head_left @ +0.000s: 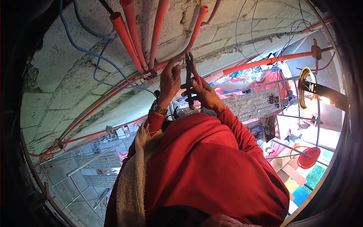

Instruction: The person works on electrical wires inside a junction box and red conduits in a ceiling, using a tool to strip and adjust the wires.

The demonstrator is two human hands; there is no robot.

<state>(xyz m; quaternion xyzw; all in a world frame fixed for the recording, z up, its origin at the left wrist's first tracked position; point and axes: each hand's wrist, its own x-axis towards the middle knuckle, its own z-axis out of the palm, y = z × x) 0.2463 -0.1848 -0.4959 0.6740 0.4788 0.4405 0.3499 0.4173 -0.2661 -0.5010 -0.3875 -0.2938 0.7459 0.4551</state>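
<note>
My right hand [206, 95] is closed around a pair of pliers [188, 72], its dark jaws pointing up. The jaws are at the bend of an orange conduit [195, 32] on the rough wall; whether they grip anything is too small to tell. Just left of the pliers, my left hand [170, 83] has its fingers curled, with the index finger reaching up against the conduit. Whatever lies between those fingers is hidden. Several more orange conduits [157, 32] stand to the left, converging on a small fixing [151, 72] beside that hand.
A blue cable [117, 69] hangs in loops at the left. Scaffold tubes [84, 170] and metal planks [251, 104] show below on both sides. On the right are a horizontal orange conduit [268, 61], a round brass-coloured fitting [303, 89] and a red coil [309, 158].
</note>
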